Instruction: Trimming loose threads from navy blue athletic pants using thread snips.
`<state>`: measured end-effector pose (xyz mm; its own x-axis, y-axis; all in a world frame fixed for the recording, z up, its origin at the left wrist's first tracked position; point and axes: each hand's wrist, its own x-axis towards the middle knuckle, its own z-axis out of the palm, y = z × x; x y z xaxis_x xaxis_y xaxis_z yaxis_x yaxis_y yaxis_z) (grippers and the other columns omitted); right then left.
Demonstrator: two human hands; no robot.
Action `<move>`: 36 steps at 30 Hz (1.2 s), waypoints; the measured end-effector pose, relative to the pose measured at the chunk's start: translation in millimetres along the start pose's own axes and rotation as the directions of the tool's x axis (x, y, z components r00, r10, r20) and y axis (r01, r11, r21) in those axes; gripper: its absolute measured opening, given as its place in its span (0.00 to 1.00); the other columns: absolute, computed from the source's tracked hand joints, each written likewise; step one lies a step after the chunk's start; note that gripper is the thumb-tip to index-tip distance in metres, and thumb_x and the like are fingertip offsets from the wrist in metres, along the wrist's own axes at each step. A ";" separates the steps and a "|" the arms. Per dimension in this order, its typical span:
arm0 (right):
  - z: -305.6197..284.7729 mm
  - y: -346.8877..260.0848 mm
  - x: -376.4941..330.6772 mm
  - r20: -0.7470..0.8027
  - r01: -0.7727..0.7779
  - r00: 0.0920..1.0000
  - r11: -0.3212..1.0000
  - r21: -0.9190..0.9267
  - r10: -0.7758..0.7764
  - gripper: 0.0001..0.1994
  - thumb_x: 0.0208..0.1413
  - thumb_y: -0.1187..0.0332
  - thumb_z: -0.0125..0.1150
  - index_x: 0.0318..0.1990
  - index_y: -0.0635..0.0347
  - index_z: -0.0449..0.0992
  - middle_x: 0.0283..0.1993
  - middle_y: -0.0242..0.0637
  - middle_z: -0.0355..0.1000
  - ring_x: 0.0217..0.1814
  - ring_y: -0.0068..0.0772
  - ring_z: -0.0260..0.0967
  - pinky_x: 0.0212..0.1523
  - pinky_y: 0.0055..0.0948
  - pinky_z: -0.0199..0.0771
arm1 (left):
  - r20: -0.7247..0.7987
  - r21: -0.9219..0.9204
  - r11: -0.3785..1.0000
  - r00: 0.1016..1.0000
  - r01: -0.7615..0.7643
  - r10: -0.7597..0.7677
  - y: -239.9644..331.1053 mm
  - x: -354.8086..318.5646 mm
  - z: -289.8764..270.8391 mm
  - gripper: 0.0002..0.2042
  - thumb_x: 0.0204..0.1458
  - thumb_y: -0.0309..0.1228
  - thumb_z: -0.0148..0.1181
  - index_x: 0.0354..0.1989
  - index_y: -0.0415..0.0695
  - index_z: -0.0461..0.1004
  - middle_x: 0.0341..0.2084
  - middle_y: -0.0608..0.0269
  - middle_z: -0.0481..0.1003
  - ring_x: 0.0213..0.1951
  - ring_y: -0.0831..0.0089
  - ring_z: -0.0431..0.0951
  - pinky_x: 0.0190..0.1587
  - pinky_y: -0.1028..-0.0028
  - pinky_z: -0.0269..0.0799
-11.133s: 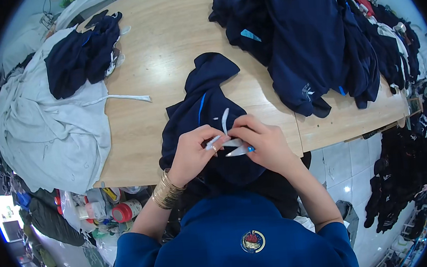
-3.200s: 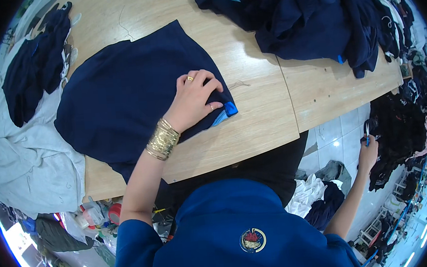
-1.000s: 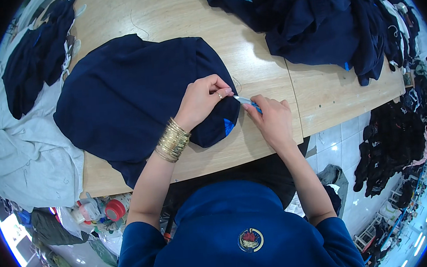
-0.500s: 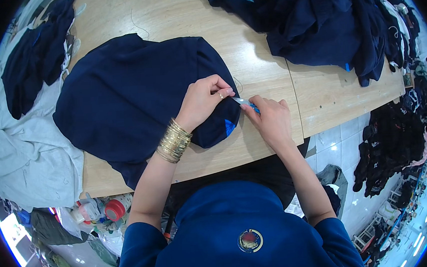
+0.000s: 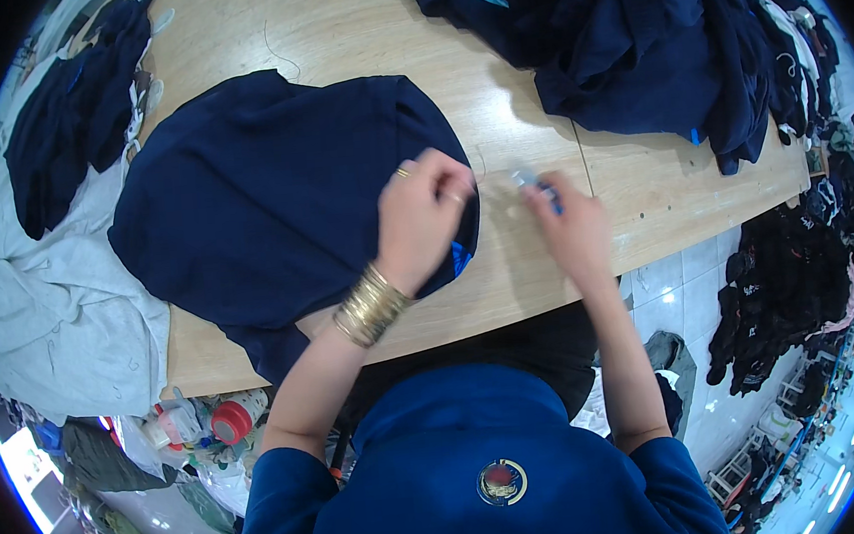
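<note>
A dark navy garment (image 5: 260, 190) lies spread on the wooden table, with a small blue patch (image 5: 461, 258) near its right edge. Over that edge is my left hand (image 5: 421, 217), its fingers curled together and smeared by motion. Whatever they pinch is too blurred to make out. My right hand (image 5: 575, 230) is closed around small thread snips (image 5: 535, 184) with a blue handle, held over the bare wood to the right of the garment. The snips' tip is blurred. A loose thread (image 5: 483, 159) lies on the table beside the garment's edge.
A heap of navy garments (image 5: 631, 50) covers the table's far right. Pale grey cloth (image 5: 60, 316) and another dark garment (image 5: 74, 119) lie along the left side. Below the table's left front edge stands a red-lidded container (image 5: 236, 419). Black clothes (image 5: 780, 289) are piled off to the right.
My right hand has drawn the snips away from the garment's edge, to the right and slightly up. My left hand has turned and its fingers have come off the spot where the snips' tip was.
</note>
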<state>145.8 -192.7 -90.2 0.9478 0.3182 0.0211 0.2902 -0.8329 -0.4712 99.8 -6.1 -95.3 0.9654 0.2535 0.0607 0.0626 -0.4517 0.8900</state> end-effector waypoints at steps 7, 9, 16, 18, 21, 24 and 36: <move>-58.2 42.8 18.9 -0.190 -0.212 0.948 0.950 0.228 0.257 0.17 0.56 0.54 0.53 0.40 0.60 0.72 0.20 0.38 0.66 0.21 0.30 0.62 0.25 0.26 0.62 | 0.445 -0.072 0.863 0.759 -0.499 0.476 54.0 -66.4 54.7 0.16 0.44 0.35 0.62 0.41 0.43 0.72 0.45 0.55 0.70 0.47 0.59 0.69 0.51 0.63 0.63; -63.6 47.1 6.5 -0.239 -0.161 0.944 0.950 0.268 0.228 0.15 0.55 0.56 0.56 0.39 0.60 0.72 0.20 0.33 0.64 0.23 0.22 0.58 0.26 0.24 0.61 | 0.219 0.213 0.888 0.906 -0.407 0.363 42.6 -48.0 31.6 0.28 0.42 0.35 0.63 0.53 0.41 0.63 0.56 0.53 0.60 0.57 0.57 0.59 0.57 0.60 0.55; -28.0 12.0 -15.6 0.144 -0.210 0.977 0.843 0.495 0.158 0.11 0.53 0.64 0.59 0.40 0.61 0.74 0.26 0.31 0.69 0.27 0.16 0.60 0.30 0.19 0.62 | 0.253 -0.418 0.814 0.912 0.403 -0.322 -19.9 -49.0 -29.7 0.04 0.52 0.26 0.54 0.32 0.43 0.65 0.32 0.68 0.71 0.33 0.81 0.72 0.35 0.79 0.66; -24.8 -12.7 -14.2 0.188 -0.192 0.977 0.804 0.562 0.102 0.10 0.53 0.67 0.59 0.40 0.61 0.74 0.28 0.30 0.71 0.28 0.16 0.61 0.31 0.18 0.63 | 0.235 -0.732 0.540 0.898 0.415 -0.372 -8.2 -51.3 -50.2 0.03 0.54 0.26 0.52 0.32 0.44 0.65 0.25 0.76 0.67 0.26 0.91 0.66 0.26 0.87 0.61; -19.0 -48.0 -10.2 0.245 -0.161 0.969 0.714 0.682 -0.016 0.08 0.52 0.71 0.59 0.40 0.62 0.75 0.32 0.29 0.73 0.30 0.14 0.62 0.33 0.16 0.63 | 0.261 -0.757 0.476 0.875 0.448 -0.408 5.0 -59.0 -71.0 0.07 0.54 0.26 0.50 0.41 0.42 0.67 0.25 0.76 0.67 0.27 0.91 0.68 0.29 0.86 0.65; -12.4 -70.8 -8.5 0.283 -0.155 0.955 0.657 0.738 -0.092 0.09 0.51 0.75 0.59 0.41 0.61 0.75 0.33 0.27 0.73 0.32 0.12 0.62 0.34 0.14 0.63 | 0.299 -0.748 0.453 0.855 0.486 -0.423 6.0 -68.2 -81.6 0.15 0.54 0.27 0.47 0.52 0.42 0.66 0.30 0.71 0.69 0.31 0.89 0.70 0.34 0.85 0.70; 13.9 -97.6 -15.0 0.121 0.069 0.964 0.660 0.748 -0.239 0.06 0.48 0.79 0.62 0.34 0.62 0.75 0.33 0.28 0.72 0.32 0.13 0.65 0.34 0.13 0.63 | 0.257 -0.800 0.403 0.860 0.445 -0.440 10.1 -77.2 -89.9 0.16 0.55 0.26 0.46 0.53 0.44 0.66 0.42 0.63 0.71 0.39 0.83 0.72 0.38 0.86 0.67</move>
<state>101.4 -109.9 -56.7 0.8279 0.5602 0.0259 0.1582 -0.1889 -0.9692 3.1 46.7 -50.4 0.8681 0.1972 -0.4556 0.2523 0.6151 0.7470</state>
